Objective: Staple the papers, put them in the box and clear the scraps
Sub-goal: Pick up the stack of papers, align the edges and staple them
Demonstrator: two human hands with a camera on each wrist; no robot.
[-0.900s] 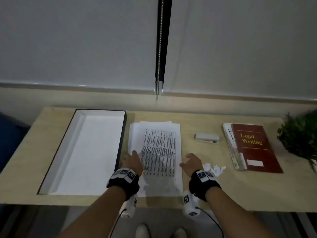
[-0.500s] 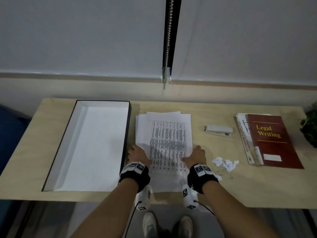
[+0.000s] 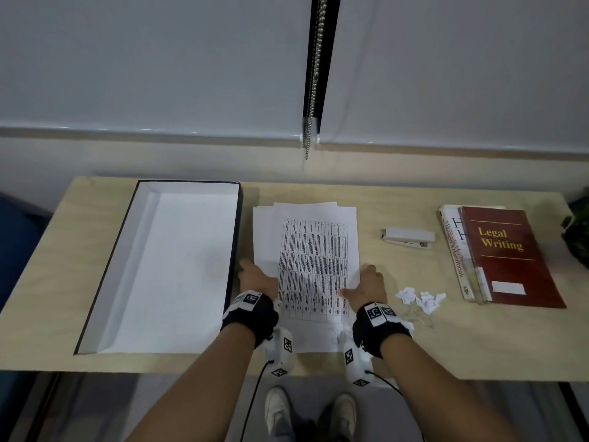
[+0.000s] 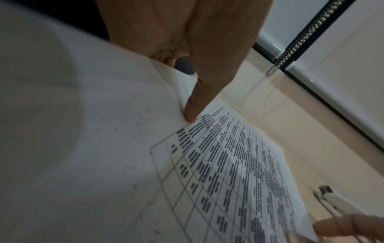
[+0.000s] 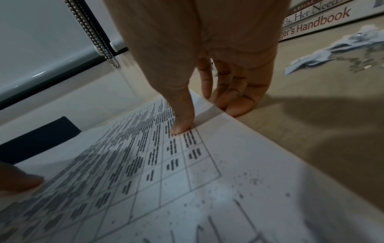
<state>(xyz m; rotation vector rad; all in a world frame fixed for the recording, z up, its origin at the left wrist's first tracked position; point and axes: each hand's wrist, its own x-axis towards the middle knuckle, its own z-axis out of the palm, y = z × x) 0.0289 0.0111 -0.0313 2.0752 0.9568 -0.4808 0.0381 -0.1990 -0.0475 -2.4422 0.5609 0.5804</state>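
Note:
A loose stack of papers (image 3: 314,250) with a printed table on top lies mid-desk. My left hand (image 3: 256,275) holds its left edge, the thumb (image 4: 193,113) pressing on top and the fingers hidden under the sheets. At the right edge my right hand (image 3: 366,283) has its thumb (image 5: 182,126) on the table print. Its fingertips (image 5: 239,105) are down on the desk, just tucked beneath the edge. The open white box (image 3: 143,250) with black outer walls sits left of the stack. A white stapler (image 3: 408,238) lies to the right. Torn paper scraps (image 3: 420,299) are beside my right wrist.
Two stacked books (image 3: 506,256), the top one red, lie at the right end of the desk, with a plant (image 3: 578,240) at the far right edge. A window blind with a bead chain (image 3: 314,90) hangs behind. The box's wall stands close against my left hand.
Both hands have closed in from beside the stack onto its two side edges, thumbs now on top. The papers, stapler and scraps have not moved on the desk.

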